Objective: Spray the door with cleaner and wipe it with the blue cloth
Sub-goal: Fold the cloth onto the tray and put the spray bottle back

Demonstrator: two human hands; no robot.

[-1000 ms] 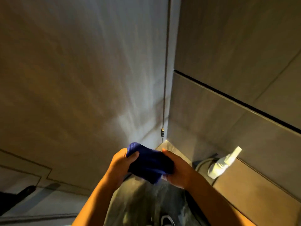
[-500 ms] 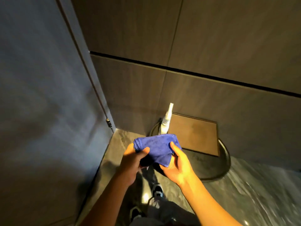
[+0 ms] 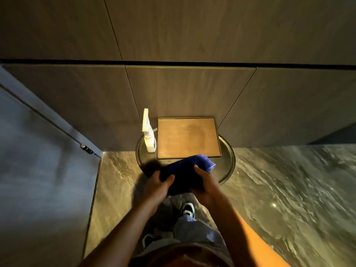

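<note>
The blue cloth (image 3: 185,172) is bunched between both hands over the near edge of a round dark table (image 3: 229,166). My left hand (image 3: 157,186) grips its left end and my right hand (image 3: 205,186) grips its right side. A white spray bottle (image 3: 148,134) stands upright on the table's left part, apart from both hands. The grey door (image 3: 34,170) fills the left side of the view, with a small metal fitting (image 3: 87,148) at its edge.
A rectangular wooden tray (image 3: 187,137) lies on the round table against a panelled wooden wall (image 3: 192,89). Glossy marbled stone floor (image 3: 289,189) spreads to the right. My shoes (image 3: 187,209) and trouser legs show below the hands.
The view has swung right from the door to the table and wall. Both hands kept hold of the blue cloth and now hold it over the table's near edge.
</note>
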